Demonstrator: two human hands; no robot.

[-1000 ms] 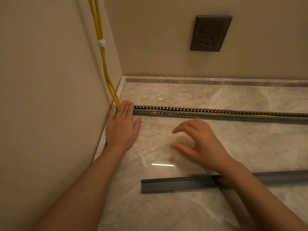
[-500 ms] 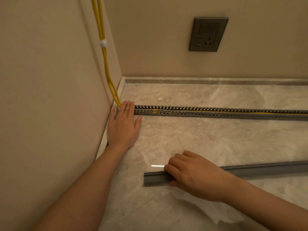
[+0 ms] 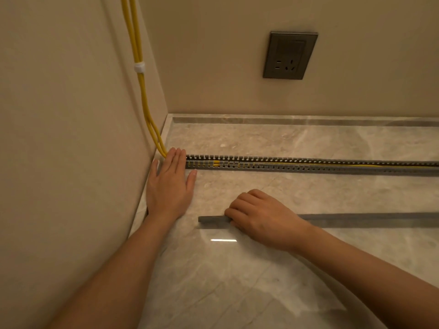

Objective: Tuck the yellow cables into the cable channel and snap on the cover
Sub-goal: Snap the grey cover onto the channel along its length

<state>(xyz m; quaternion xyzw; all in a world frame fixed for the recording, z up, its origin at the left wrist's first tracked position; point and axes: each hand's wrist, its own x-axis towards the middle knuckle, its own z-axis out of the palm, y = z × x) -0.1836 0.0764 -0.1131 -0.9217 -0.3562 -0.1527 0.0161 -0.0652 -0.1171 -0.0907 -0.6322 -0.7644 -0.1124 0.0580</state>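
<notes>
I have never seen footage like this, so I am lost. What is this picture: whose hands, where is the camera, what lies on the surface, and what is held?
No machine here: a person works bare-handed, filmed by one camera on their head, looking down. On the pale marble surface lies a slotted grey cable channel with thin yellow cables inside; they come down the wall corner. The left hand lies flat, fingertips at the channel's left end. The right hand grips a long grey plastic cover strip near its left end. A dark grey wall socket sits behind.
</notes>
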